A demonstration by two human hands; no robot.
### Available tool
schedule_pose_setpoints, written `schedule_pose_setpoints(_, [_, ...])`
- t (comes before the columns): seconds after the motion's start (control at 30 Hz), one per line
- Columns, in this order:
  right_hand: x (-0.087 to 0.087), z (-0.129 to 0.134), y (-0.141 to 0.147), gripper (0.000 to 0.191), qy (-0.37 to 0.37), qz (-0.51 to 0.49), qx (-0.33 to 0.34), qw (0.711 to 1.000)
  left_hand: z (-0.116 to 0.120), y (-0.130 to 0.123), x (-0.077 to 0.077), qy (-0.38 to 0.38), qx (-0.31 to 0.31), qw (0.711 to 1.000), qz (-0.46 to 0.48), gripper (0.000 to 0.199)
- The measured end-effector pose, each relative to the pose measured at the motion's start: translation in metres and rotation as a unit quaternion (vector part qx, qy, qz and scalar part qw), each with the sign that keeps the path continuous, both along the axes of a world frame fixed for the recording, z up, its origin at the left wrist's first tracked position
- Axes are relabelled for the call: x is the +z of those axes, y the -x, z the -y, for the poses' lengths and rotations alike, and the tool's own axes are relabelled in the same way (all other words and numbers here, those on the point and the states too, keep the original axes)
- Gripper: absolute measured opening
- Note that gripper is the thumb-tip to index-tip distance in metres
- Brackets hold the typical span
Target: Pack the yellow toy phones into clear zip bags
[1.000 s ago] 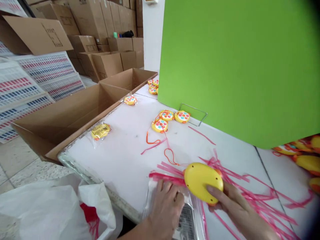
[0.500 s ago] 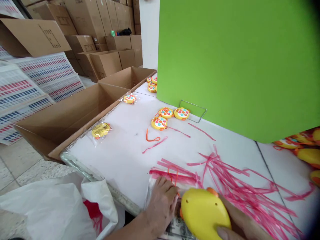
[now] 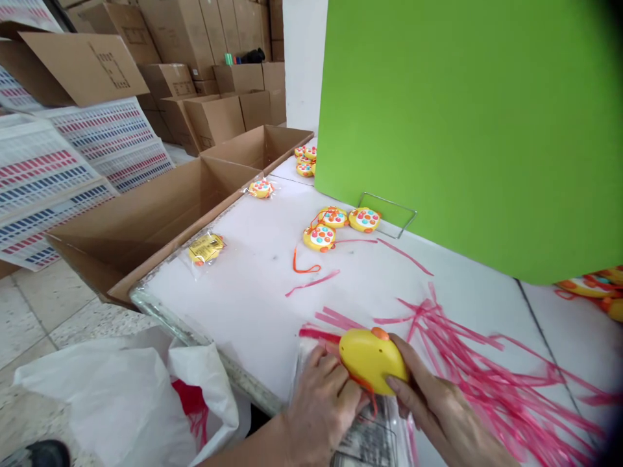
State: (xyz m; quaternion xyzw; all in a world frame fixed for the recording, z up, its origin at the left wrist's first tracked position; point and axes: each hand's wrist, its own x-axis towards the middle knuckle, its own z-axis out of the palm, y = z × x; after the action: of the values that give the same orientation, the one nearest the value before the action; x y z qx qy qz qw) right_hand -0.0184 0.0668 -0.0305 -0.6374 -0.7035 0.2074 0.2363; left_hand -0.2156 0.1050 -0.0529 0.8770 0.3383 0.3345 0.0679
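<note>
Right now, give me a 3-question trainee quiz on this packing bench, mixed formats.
1. True or false: the right hand grips the yellow plastic duck-shaped toy from its right side.
2. Multiple choice: the left hand rests on A) the open brown cardboard box, B) the stack of clear plastic bags at the table's near edge, C) the upright green board.
3. Fill in: the loose strips scattered over the white table are ____ in colour.

Key: 1 true; 2 B; 3 pink.
</note>
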Motion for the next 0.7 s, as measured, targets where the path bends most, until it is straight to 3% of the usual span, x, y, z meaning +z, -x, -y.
schedule_pose_setpoints(0.13, [0.003,0.002,-0.005,0.052,0.035,-0.014,-0.007,0.999,-0.011,0.021,0.019,0.047,0.008,0.997,0.062,0.02])
schedule_pose_setpoints(0.23, [0.005,0.005,-0.007,0.053,0.017,-0.011,-0.022,1.0,-0.021,0.041,0.034,0.198,0.092,0.969,0.118,0.025])
schedule_pose_setpoints(0.3, [0.008,0.005,-0.007,0.054,0.011,-0.015,-0.019,1.0,-0.025,0.049,0.038,0.369,0.131,0.907,0.158,0.031])
schedule_pose_setpoints(0.4, [0.014,0.003,-0.004,0.055,0.018,-0.023,0.01,1.0,-0.027,0.044,0.034,0.552,0.09,0.802,0.209,0.034])
schedule_pose_setpoints(0.47, [0.02,0.0,-0.001,0.052,0.017,-0.022,0.031,0.999,-0.028,0.034,0.028,0.588,0.064,0.768,0.245,0.028])
schedule_pose_setpoints(0.53, [0.027,-0.003,0.002,0.046,0.013,-0.008,0.048,0.999,-0.029,0.024,0.024,0.59,0.053,0.755,0.282,0.022])
schedule_pose_setpoints(0.7, [0.036,-0.009,0.011,0.029,0.047,0.052,0.162,0.984,-0.032,0.01,0.029,0.565,0.038,0.766,0.304,0.019])
